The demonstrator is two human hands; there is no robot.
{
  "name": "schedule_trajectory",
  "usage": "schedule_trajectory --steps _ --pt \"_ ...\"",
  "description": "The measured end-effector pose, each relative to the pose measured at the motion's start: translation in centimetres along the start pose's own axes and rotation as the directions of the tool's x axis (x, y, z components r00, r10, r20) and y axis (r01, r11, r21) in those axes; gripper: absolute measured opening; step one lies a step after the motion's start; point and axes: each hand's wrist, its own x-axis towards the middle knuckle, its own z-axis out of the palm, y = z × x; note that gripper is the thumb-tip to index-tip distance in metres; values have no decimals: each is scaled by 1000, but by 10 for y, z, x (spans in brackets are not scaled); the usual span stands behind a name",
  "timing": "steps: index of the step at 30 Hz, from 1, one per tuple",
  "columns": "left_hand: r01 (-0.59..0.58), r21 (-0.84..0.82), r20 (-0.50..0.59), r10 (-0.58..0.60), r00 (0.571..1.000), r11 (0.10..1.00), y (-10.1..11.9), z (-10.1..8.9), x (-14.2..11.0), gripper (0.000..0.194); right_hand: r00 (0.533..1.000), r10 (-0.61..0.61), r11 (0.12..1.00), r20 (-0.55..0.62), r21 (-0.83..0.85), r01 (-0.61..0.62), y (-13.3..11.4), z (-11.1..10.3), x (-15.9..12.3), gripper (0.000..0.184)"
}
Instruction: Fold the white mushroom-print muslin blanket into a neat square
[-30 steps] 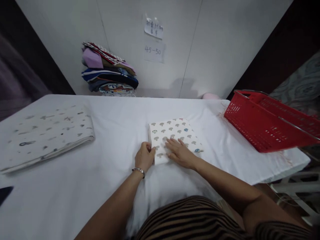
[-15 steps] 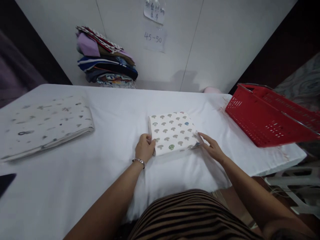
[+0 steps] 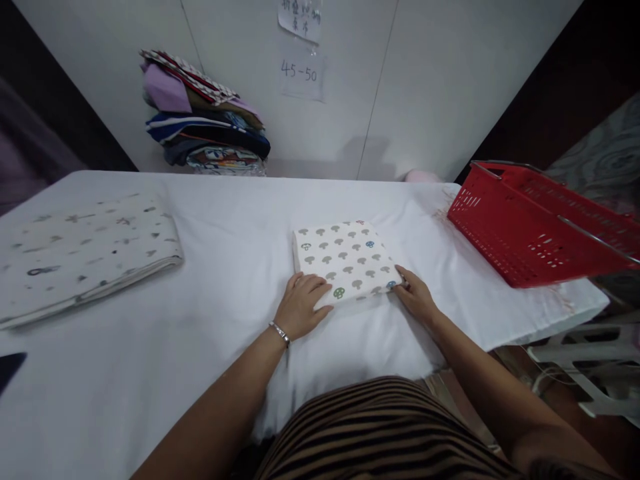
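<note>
A folded white cloth [image 3: 343, 257] lies flat in front of me, printed with grey mushrooms and a few green, blue and red ones. My left hand [image 3: 303, 303] rests on its near left corner, fingers stretched out and thumb apart, a silver bracelet on the wrist. At the near right corner, my right hand [image 3: 416, 293] pinches the cloth's edge between thumb and fingers; the fingertips are partly hidden. Farther left lies a larger folded white cloth [image 3: 95, 250] with a grey and dark print, touched by neither hand.
A white tablecloth [image 3: 230, 267] covers the table. The red basket [image 3: 530, 227] stands on its right end. Against the back wall is a stack of folded fabrics [image 3: 207, 123], with paper signs [image 3: 302, 73] above. A dark object [image 3: 10, 370] lies at the left edge; a white stool [image 3: 590, 360] stands at right.
My left hand has gone from gripping the cloth's left edge to lying spread on its near left corner. My right hand has closed in on the right corner. The view has shifted slightly.
</note>
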Motion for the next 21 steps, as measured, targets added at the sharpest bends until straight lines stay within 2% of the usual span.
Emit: schedule_trajectory --steps 4,12,17,21 --pt "61 -4 118 -60 991 998 1 -4 -2 45 1000 4 998 10 -63 -3 0 0 -2 52" --pt "58 39 163 -64 985 998 -6 -4 -17 61 987 -143 967 78 -200 156 14 -1 -7 50" --pt "73 68 182 -84 980 995 -5 -3 -22 64 986 -111 975 121 -181 132 22 -5 -8 51" --pt "98 27 199 -101 975 995 -2 -6 -23 62 981 -141 988 137 -48 149 11 -16 -2 54"
